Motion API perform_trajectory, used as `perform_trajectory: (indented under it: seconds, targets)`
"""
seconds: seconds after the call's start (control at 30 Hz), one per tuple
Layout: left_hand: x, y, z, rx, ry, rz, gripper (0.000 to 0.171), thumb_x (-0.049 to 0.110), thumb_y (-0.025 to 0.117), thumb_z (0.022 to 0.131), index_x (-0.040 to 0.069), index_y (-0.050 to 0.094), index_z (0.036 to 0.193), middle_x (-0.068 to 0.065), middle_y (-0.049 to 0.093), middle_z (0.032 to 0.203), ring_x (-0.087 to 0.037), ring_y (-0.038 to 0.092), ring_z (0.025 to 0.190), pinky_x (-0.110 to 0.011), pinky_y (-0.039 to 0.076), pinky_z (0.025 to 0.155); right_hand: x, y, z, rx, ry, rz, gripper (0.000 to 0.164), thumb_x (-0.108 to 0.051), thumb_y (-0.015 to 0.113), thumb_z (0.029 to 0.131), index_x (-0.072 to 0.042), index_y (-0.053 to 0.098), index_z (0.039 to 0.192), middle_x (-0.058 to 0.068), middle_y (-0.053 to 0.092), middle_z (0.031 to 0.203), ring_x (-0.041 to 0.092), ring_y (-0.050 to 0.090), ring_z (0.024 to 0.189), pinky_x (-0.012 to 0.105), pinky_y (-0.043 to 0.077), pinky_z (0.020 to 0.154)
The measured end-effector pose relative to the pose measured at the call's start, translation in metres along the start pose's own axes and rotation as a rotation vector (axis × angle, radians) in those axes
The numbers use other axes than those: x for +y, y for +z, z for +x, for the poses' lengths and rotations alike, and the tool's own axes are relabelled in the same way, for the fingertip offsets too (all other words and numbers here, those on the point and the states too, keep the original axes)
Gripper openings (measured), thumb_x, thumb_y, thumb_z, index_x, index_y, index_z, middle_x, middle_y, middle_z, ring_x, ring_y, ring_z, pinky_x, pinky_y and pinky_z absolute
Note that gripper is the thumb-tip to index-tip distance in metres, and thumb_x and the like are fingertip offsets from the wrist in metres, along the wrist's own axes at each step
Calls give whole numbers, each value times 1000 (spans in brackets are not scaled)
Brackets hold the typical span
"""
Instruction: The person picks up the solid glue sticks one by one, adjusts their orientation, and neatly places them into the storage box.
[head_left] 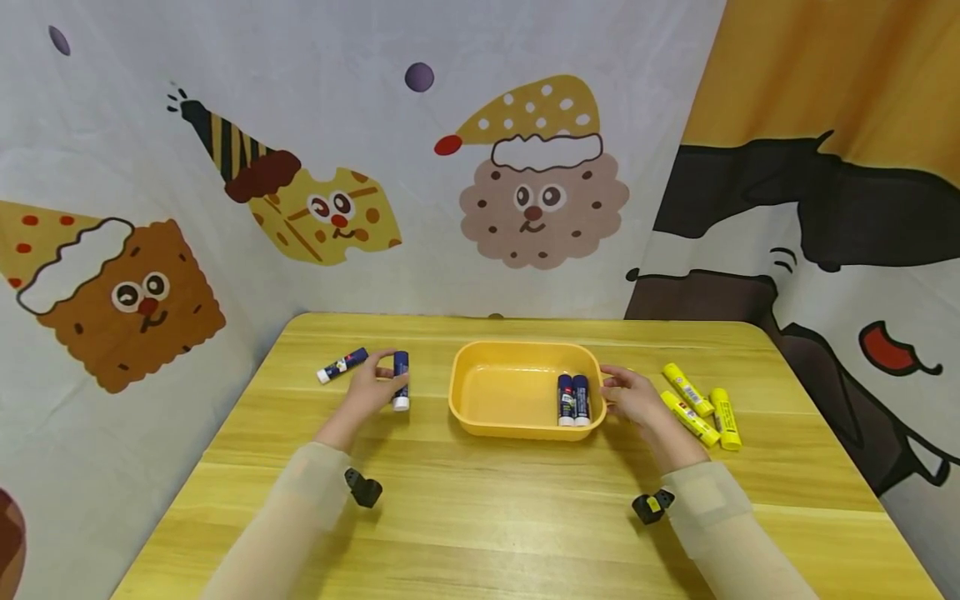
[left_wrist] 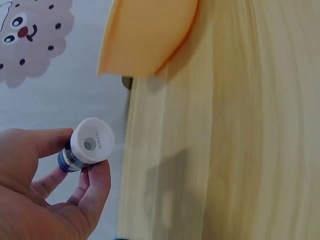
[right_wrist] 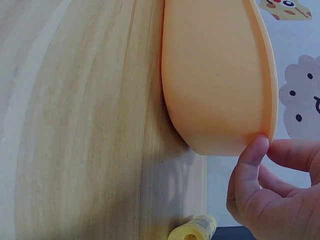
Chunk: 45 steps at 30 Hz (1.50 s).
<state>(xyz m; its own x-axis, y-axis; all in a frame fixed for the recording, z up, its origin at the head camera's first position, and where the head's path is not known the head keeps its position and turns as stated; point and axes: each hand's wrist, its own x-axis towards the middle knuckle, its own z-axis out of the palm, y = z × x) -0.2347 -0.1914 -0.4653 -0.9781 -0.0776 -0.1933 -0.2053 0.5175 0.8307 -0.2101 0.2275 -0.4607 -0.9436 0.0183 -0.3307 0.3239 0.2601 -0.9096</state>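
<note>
My left hand (head_left: 371, 388) pinches a dark blue glue stick (head_left: 401, 381) with a white base, left of the yellow plastic bin (head_left: 491, 432). In the left wrist view the glue stick's white round end (left_wrist: 95, 141) faces the camera, held between thumb and fingers. Another blue glue stick (head_left: 342, 365) lies on the table just left of that hand. Two more blue glue sticks (head_left: 566, 402) lie side by side at the bin's right end. My right hand (head_left: 630, 393) grips the bin's right rim, thumb and finger meeting at the edge (right_wrist: 270, 127).
Three yellow tubes (head_left: 687, 418) lie in a loose group on the wooden table (head_left: 480, 508), right of my right hand. One yellow tube (right_wrist: 192, 230) shows at the bottom of the right wrist view. A cartoon-printed cloth (head_left: 420, 275) hangs behind the table.
</note>
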Motion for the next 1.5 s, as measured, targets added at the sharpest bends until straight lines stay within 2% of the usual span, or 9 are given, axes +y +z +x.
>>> perform_trajectory:
  seconds: [0.2, 0.53, 0.67, 0.77, 0.87, 1.1, 1.23, 1.4, 1.5]
  targets:
    - [15, 17, -1, 15, -9, -83, 59, 22, 66, 89, 17, 39, 142, -17, 54, 110, -23, 59, 81, -44, 55, 76, 3, -1, 0, 4, -16, 20, 51, -1, 51, 94, 0, 37, 143, 13, 48, 111, 11, 51, 81, 22, 52, 67]
    - [41, 31, 1, -5, 0, -179, 58, 22, 67, 89, 23, 41, 140, -14, 52, 109, -27, 60, 88, -42, 55, 76, 5, -2, 2, -1, -7, 31, 51, -2, 51, 94, -2, 38, 143, 12, 47, 111, 11, 52, 82, 23, 52, 68]
    - [53, 36, -1, -13, 28, -168, 57, 22, 67, 89, 23, 42, 140, -13, 53, 107, -26, 60, 86, -44, 55, 77, 5, -3, 2, 3, 1, 29, 51, -2, 52, 94, -3, 38, 143, 10, 47, 111, 10, 52, 83, 24, 53, 70]
    - [61, 41, -2, -14, 43, -148, 57, 23, 68, 88, 24, 42, 139, -12, 53, 105, -24, 59, 83, -39, 56, 73, 5, -3, 3, 3, 4, 23, 51, -3, 52, 94, -4, 38, 143, 11, 48, 112, 11, 51, 85, 25, 53, 71]
    - [69, 47, -2, -19, 49, -150, 57, 23, 68, 88, 24, 43, 139, -12, 54, 104, -23, 59, 82, -35, 56, 70, 4, -3, 3, 6, 8, 23, 51, -3, 52, 94, -4, 38, 143, 11, 47, 113, 12, 51, 85, 25, 53, 71]
    - [87, 63, -7, -45, 69, -164, 56, 21, 69, 87, 21, 46, 137, -13, 54, 102, -24, 60, 80, -36, 56, 68, 5, -2, 4, 5, 3, 19, 51, -3, 52, 94, -4, 38, 143, 12, 48, 113, 12, 51, 86, 25, 53, 72]
    - [93, 75, -10, -64, 88, -161, 56, 20, 69, 87, 19, 46, 138, -14, 54, 101, -24, 61, 79, -37, 56, 67, 4, -1, 4, 8, 5, 16, 51, -3, 52, 94, -4, 39, 143, 12, 47, 114, 13, 51, 86, 25, 53, 72]
    - [96, 92, -14, -100, 126, -152, 54, 19, 70, 87, 18, 47, 136, -14, 54, 100, -23, 61, 77, -46, 56, 73, 4, -1, 5, 8, 15, 6, 51, -3, 52, 94, -6, 39, 143, 12, 47, 115, 14, 51, 89, 25, 53, 73]
    - [97, 100, -15, -112, 150, -132, 55, 19, 70, 86, 18, 47, 136, -15, 54, 99, -22, 60, 75, -41, 57, 67, 3, 0, 4, 6, 11, 4, 51, -3, 52, 94, -5, 38, 144, 12, 47, 114, 14, 51, 89, 25, 53, 73]
